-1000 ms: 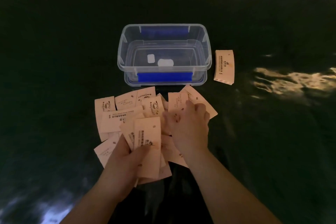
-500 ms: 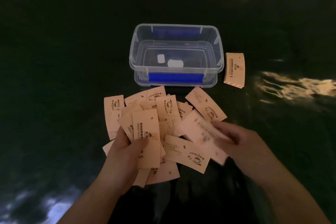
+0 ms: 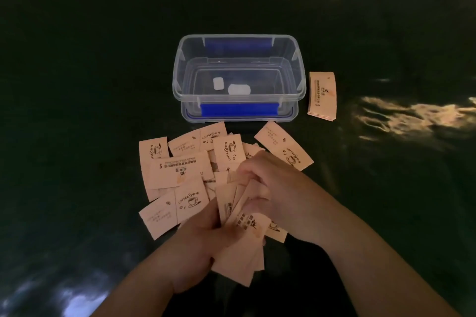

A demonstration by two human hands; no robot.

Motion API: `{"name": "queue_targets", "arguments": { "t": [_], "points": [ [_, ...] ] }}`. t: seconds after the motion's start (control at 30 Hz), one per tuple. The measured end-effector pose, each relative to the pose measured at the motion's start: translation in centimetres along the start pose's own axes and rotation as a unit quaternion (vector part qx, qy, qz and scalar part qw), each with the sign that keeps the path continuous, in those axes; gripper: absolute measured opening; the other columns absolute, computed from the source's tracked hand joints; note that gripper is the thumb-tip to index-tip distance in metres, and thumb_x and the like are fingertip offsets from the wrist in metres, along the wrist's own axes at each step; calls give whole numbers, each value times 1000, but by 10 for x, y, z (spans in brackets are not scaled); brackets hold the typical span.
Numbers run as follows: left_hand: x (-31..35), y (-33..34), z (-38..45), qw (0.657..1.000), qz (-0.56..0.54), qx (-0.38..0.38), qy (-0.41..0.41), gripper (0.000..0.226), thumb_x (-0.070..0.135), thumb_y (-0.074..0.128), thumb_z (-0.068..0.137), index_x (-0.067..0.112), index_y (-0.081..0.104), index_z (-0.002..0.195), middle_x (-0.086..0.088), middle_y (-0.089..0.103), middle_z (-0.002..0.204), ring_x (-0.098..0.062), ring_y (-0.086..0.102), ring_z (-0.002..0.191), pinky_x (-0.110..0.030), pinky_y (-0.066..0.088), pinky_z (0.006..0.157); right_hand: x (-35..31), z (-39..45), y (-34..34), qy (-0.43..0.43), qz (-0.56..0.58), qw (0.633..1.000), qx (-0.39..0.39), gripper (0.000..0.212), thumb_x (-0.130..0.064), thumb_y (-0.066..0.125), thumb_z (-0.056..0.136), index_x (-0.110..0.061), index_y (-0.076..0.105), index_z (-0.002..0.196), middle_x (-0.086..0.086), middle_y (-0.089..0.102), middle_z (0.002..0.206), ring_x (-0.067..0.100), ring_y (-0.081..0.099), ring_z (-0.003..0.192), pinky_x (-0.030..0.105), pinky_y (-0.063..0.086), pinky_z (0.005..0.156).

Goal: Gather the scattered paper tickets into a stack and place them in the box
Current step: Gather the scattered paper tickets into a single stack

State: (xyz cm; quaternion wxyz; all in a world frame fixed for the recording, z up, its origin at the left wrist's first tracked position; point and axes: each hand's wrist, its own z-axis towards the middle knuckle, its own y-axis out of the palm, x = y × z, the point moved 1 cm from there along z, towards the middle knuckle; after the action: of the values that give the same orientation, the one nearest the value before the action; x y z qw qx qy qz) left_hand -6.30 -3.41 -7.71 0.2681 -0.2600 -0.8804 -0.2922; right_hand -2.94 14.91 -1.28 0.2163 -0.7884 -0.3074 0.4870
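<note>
Several pale pink paper tickets (image 3: 180, 172) printed with coffee cups lie scattered on the dark table, just in front of a clear plastic box (image 3: 177, 80) with blue clips. My left hand (image 3: 195, 247) grips a fanned bundle of tickets (image 3: 239, 252) from below. My right hand (image 3: 280, 193) is closed over the top of that same bundle, pressing a ticket onto it. A small neat stack of tickets (image 3: 322, 95) lies to the right of the box. Two small white labels show on the box's bottom.
The box sits on its own lid (image 3: 185, 116). The dark, glossy table (image 3: 77, 85) carries bright light reflections at the right (image 3: 412, 116) and at the lower left. A wavy edge runs along the far side.
My right hand picked up a loose ticket from the right side of the pile and brought it left onto the bundle in my left hand. The view shifted slightly.
</note>
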Motion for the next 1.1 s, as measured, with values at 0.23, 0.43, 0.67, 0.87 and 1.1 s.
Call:
{"name": "queue_targets", "arguments": {
  "t": [0.23,0.43,0.67,0.87,1.1],
  "points": [
    [7,-8,-4,988,-98,110,34,57,5,66,81,34,60,130,-4,79,113,-27,77,101,-54,61,79,84,32,8,232,-148,939,207,61,-47,61,90,-28,41,145,3,40,149,26,34,137,47,35,109],
    [13,-12,-11,977,-113,165,78,58,9,65,76,39,62,125,-1,79,115,-26,76,105,-58,57,90,100,9,19,199,-96,924,312,35,-16,57,94,-12,59,129,11,65,124,24,60,110,43,48,99],
    [16,-10,-11,973,-96,184,102,50,-2,52,97,41,60,122,5,80,109,-19,78,98,-51,59,85,84,-41,3,267,370,860,230,26,-16,67,91,-34,62,110,-9,72,102,17,68,91,37,56,79],
    [19,-11,-10,982,-93,149,72,50,0,59,92,35,61,128,-5,78,119,-29,76,106,-56,58,88,55,-62,-9,133,307,939,83,33,-18,55,97,-47,72,96,-20,73,88,3,68,86,25,55,72],
    [-3,9,-10,990,109,86,15,50,37,75,84,50,55,129,9,76,119,-20,72,113,-52,56,98,16,-21,35,133,178,968,116,9,-38,62,92,-45,57,95,-27,58,98,-7,56,91,12,40,68]
  ]
}}
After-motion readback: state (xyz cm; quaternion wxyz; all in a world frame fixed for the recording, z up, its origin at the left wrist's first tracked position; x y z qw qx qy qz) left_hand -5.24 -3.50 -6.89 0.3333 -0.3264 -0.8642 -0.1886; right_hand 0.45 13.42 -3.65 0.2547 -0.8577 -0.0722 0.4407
